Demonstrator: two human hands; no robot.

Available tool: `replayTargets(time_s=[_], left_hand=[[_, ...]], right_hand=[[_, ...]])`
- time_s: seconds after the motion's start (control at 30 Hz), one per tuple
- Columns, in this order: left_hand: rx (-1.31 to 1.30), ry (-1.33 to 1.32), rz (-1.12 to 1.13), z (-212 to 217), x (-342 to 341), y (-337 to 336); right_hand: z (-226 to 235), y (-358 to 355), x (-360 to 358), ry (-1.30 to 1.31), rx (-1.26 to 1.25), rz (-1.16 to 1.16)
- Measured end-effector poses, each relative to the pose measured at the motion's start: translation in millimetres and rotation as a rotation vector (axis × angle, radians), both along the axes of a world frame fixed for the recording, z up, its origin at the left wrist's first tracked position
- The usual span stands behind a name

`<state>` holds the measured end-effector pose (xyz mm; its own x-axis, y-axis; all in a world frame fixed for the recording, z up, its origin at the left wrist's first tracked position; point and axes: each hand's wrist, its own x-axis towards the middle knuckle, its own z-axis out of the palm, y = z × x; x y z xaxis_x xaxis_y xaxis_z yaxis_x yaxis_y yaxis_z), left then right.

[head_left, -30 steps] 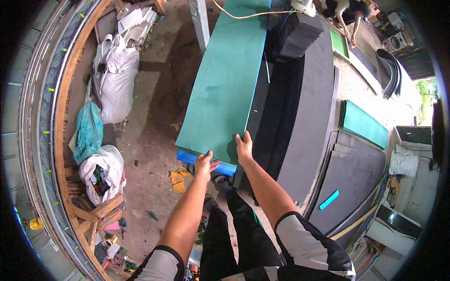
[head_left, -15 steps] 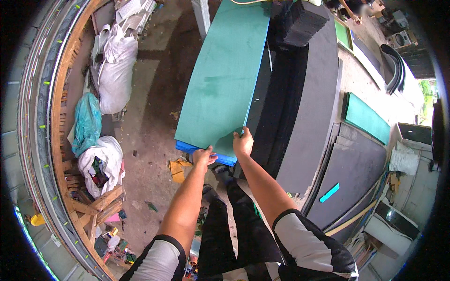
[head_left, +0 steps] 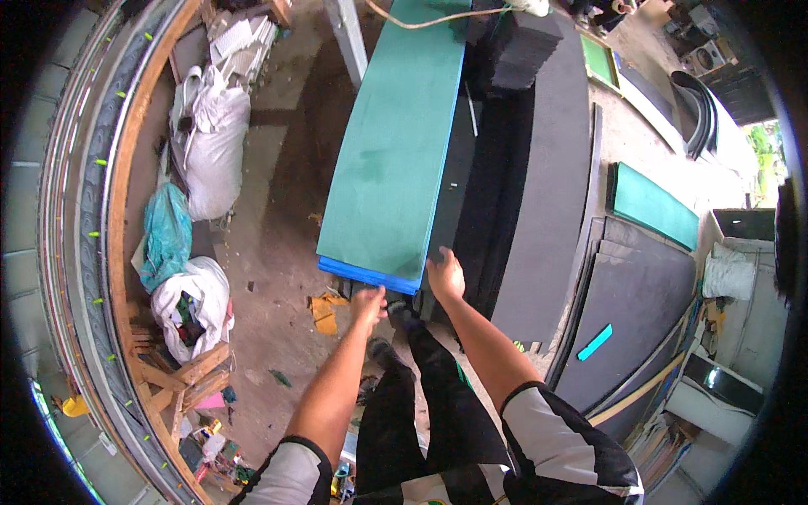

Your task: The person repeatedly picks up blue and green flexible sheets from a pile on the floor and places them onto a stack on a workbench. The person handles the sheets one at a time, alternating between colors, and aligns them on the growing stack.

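Note:
A long green sheet (head_left: 387, 168) lies ahead of me on a stack with blue edges (head_left: 369, 276), its near end facing my body. My left hand (head_left: 368, 309) is just below that near edge, its fingers loosely bent and holding nothing that I can see; whether a fingertip brushes the edge is unclear. Beside the near right corner, my right hand (head_left: 446, 276) has its thumb and fingers apart, with nothing in it.
Black sheets (head_left: 547, 194) are piled along the stack's right side, with black blocks (head_left: 523, 50) behind. A pale hose (head_left: 429, 23) crosses the far end. White sacks (head_left: 215, 151) and a wooden frame (head_left: 181, 379) stand left. Another person (head_left: 602, 15) is at the far right.
Both hands have come off the near end of the green sheet and drawn back slightly. The right hand's fingers have spread. More of the blue edge shows, and the view has shifted a little.

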<state>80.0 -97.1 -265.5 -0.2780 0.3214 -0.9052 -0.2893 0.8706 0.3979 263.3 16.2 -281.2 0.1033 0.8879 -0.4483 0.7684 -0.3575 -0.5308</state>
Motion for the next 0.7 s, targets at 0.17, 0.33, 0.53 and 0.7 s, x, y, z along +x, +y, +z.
replayTargets(time_s=[0.17, 0.33, 0.53, 0.7], left_hand=[[0.114, -0.081, -0.115, 63, 44, -72], [0.27, -0.046, -0.193, 131, 93, -106], [0.559, 0.013, -0.409, 207, 166, -126], [0.688, 0.063, -0.514, 274, 211, -133]], right_hand=[[53, -60, 54, 0.071, 0.007, 0.06], [142, -112, 103, 0.175, 0.075, 0.165], [249, -173, 168, 0.253, 0.17, 0.217], [320, -203, 212, 0.297, 0.197, 0.296]])
